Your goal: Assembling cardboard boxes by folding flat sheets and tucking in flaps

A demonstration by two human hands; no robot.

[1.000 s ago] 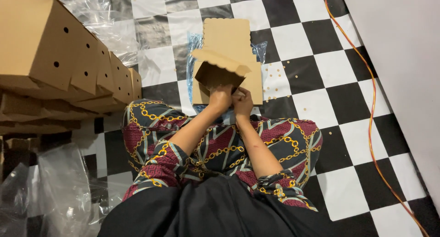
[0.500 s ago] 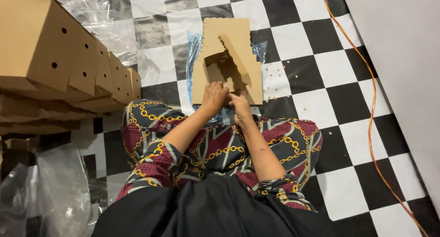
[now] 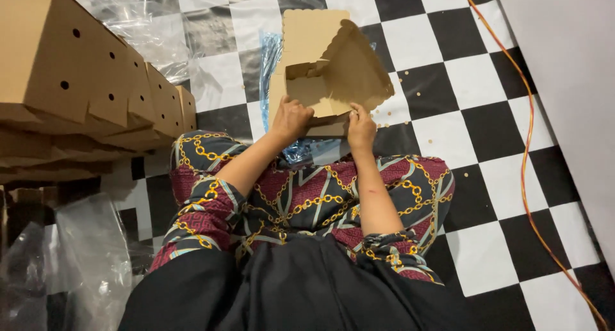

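- A half-folded cardboard box (image 3: 323, 68), lying on the checkered floor (image 3: 448, 139) before the knees, is being gripped by the left hand (image 3: 289, 118) and right hand (image 3: 360, 127).
- Its scalloped flaps are standing open, unfolded; finished boxes (image 3: 96, 81) are being stacked alongside.

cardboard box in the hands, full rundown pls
The cardboard box is plain brown, half folded, with a scalloped flap raised at right and inner tabs bent into an open cavity. It sits on the checkered floor over blue plastic film. The left hand and right hand press its near edge.
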